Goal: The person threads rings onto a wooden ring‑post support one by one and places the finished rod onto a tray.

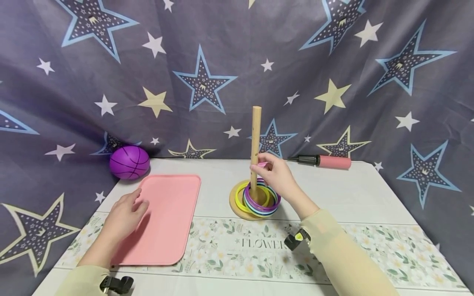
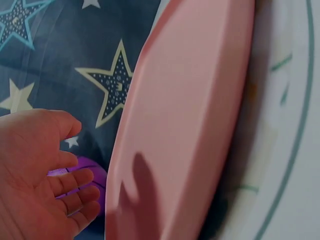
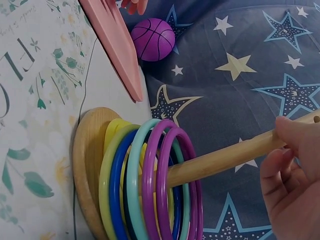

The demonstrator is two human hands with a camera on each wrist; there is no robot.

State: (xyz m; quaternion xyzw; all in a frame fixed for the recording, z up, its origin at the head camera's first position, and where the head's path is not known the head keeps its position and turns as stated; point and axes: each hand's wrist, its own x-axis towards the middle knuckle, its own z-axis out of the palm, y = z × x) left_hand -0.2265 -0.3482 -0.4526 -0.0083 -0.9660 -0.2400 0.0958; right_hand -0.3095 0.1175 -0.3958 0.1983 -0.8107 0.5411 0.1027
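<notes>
A wooden pole (image 1: pixel 256 135) stands upright on a round wooden base (image 1: pixel 237 205). Around its foot lie several plastic rings: yellow (image 1: pixel 238 197), blue (image 3: pixel 119 180), mint (image 3: pixel 134 185) and purple ones on top (image 3: pixel 162 190). My right hand (image 1: pixel 275 174) holds the pole above the rings, the thumb lying across it and the other fingers bent beside it. Over the left side of a pink tray (image 1: pixel 166 222) hovers my left hand (image 1: pixel 124 213). Its fingers are relaxed and hold nothing, and its shadow falls on the tray in the left wrist view.
A purple ball (image 1: pixel 129 163) sits at the back left corner of the table. Toward the back right lies a hand pump (image 1: pixel 333 162) with a red body. A flowered runner (image 1: pixel 222 246) crosses the white table (image 1: pixel 355 193), and a star-patterned curtain (image 1: pixel 229 37) hangs behind.
</notes>
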